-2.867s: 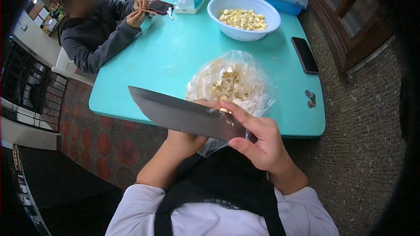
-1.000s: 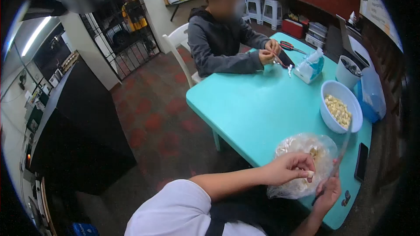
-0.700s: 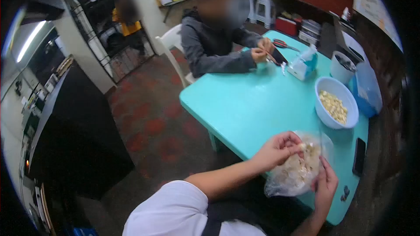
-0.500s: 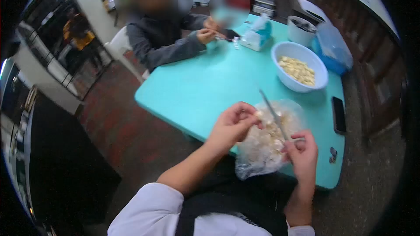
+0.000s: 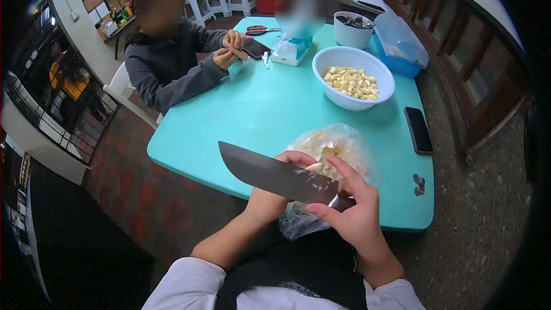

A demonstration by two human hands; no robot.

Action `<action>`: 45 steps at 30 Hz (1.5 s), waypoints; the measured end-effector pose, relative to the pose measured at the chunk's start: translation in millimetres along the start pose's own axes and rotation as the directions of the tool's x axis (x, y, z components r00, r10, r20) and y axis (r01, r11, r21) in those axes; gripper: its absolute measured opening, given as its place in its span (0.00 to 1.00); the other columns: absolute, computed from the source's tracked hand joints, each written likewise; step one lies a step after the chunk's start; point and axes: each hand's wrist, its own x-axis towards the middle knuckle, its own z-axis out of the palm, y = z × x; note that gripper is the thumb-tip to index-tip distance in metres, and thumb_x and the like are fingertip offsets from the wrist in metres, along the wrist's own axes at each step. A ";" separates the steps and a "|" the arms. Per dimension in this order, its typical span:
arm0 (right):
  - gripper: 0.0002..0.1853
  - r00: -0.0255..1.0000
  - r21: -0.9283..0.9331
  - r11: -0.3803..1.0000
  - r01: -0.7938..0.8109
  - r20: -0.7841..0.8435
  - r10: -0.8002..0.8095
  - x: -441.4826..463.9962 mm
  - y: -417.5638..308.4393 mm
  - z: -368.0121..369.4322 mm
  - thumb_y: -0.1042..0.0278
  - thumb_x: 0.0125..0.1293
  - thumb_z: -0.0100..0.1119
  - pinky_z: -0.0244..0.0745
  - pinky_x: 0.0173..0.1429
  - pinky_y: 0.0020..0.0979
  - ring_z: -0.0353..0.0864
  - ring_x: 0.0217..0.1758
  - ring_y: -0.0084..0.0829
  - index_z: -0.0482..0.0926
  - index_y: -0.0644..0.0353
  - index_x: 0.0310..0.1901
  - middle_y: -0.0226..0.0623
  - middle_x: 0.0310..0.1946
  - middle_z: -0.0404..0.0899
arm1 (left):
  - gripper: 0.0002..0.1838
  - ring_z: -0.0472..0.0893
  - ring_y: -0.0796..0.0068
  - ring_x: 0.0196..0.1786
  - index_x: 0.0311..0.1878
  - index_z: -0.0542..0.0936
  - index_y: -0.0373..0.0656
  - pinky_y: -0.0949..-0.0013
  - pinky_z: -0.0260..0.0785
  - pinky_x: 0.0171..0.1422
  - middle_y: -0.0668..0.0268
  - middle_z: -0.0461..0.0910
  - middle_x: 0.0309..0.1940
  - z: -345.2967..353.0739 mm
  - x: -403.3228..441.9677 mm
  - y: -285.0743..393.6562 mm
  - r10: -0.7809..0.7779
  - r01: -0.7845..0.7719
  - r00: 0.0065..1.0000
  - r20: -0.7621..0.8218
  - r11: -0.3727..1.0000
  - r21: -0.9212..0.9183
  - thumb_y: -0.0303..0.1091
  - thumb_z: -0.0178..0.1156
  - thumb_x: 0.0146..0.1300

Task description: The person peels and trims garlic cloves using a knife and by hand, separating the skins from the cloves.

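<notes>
My right hand [image 5: 357,204] is closed around the handle of a broad kitchen knife [image 5: 270,175]. Its wide blade points left with flat side up, and pale bits of peel stick near the handle. Behind the blade, my left hand [image 5: 268,202] is partly hidden; its fingers pinch a whitish garlic clove [image 5: 314,167], close to my right fingertips. Under both hands lies a clear plastic bag [image 5: 344,136] holding garlic and papery skins. Beyond it, a pale blue bowl [image 5: 381,72] contains many peeled garlic cloves [image 5: 351,83].
On the turquoise table [image 5: 229,123] are a black phone [image 5: 418,131], coins [image 5: 419,185], a white bucket [image 5: 351,35], a blue lidded box [image 5: 399,46] and red-handled pliers [image 5: 263,30]. Across the left corner a seated person [image 5: 172,69] works with both hands.
The knife has swung from pointing away to lying leftward across my left hand. My hands have come together. The view has shifted, showing more of the room's back.
</notes>
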 end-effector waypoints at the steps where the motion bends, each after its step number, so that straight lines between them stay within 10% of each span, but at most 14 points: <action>1: 0.38 1.000 -0.027 1.000 0.004 0.004 -0.004 1.2 -2.8 -0.2 0.66 0.44 0.74 0.66 0.27 0.21 0.71 0.22 0.16 0.69 0.62 0.59 0.30 0.21 0.75 | 0.09 0.77 0.82 0.37 0.43 0.73 0.38 0.80 0.69 0.42 0.68 0.76 0.38 3.2 -2.7 4.1 -0.041 0.041 0.999 -0.018 0.999 0.002 0.26 0.57 0.59; 7: 0.35 0.996 -0.017 0.996 0.084 -0.042 -0.085 -1.3 2.3 8.7 0.65 0.44 0.74 0.73 0.37 0.27 0.79 0.31 0.25 0.72 0.64 0.56 0.43 0.31 0.80 | 0.14 0.76 0.80 0.42 0.48 0.73 0.40 0.76 0.70 0.43 0.67 0.76 0.41 6.9 -13.7 13.1 -0.268 0.267 0.963 0.021 0.942 -0.205 0.27 0.57 0.57; 9: 0.34 0.989 0.041 0.990 0.135 -0.059 -0.132 -0.5 6.1 12.3 0.66 0.45 0.73 0.74 0.42 0.28 0.81 0.36 0.29 0.72 0.67 0.55 0.46 0.35 0.81 | 0.16 0.75 0.80 0.44 0.50 0.72 0.40 0.77 0.69 0.43 0.69 0.76 0.42 8.1 -14.1 -7.8 0.003 0.001 1.000 0.028 0.988 -0.155 0.27 0.58 0.58; 12: 0.34 0.984 -0.008 0.986 0.167 -0.058 -0.167 -4.4 1.4 17.6 0.64 0.47 0.71 0.73 0.46 0.29 0.81 0.39 0.32 0.71 0.71 0.55 0.48 0.37 0.81 | 0.16 0.76 0.77 0.45 0.48 0.70 0.39 0.74 0.73 0.44 0.66 0.75 0.44 7.2 -20.8 -8.4 -0.101 0.150 0.984 0.147 0.916 -0.371 0.28 0.61 0.57; 19: 0.34 1.000 0.105 0.994 0.002 0.020 -0.004 -10.6 -3.1 20.1 0.57 0.56 0.63 0.70 0.49 0.30 0.79 0.42 0.30 0.67 0.73 0.58 0.48 0.40 0.80 | 0.17 0.74 0.79 0.46 0.53 0.67 0.38 0.74 0.69 0.49 0.67 0.73 0.44 18.3 -28.1 -5.4 0.066 -0.030 0.997 0.048 0.838 -0.544 0.24 0.55 0.60; 26: 0.33 0.999 0.264 0.965 0.015 0.046 -0.028 -21.1 9.7 23.2 0.57 0.62 0.53 0.52 0.20 0.15 0.59 0.17 0.11 0.60 0.69 0.64 0.27 0.24 0.72 | 0.06 0.68 0.82 0.42 0.40 0.67 0.40 0.75 0.63 0.50 0.70 0.66 0.36 22.4 -29.9 -1.0 0.174 -0.175 0.984 -0.038 0.899 -0.402 0.25 0.54 0.63; 33: 0.36 0.999 0.274 0.961 0.041 0.017 -0.047 -28.6 18.7 27.7 0.49 0.64 0.52 0.49 0.21 0.15 0.56 0.17 0.11 0.59 0.69 0.64 0.22 0.18 0.63 | 0.06 0.65 0.82 0.39 0.38 0.66 0.38 0.77 0.60 0.46 0.69 0.63 0.35 23.2 -31.9 -8.1 0.326 -0.340 0.940 -0.100 0.876 -0.342 0.25 0.53 0.63; 45: 0.32 0.985 0.634 0.754 -0.172 0.093 0.146 -20.4 10.6 21.5 0.42 0.65 0.47 0.48 0.12 0.19 0.55 0.09 0.16 0.69 0.72 0.48 0.26 0.11 0.60 | 0.08 0.68 0.87 0.28 0.40 0.69 0.42 0.82 0.57 0.28 0.69 0.74 0.31 -2.1 -24.9 10.1 0.013 0.063 0.983 0.184 0.912 -0.406 0.34 0.56 0.64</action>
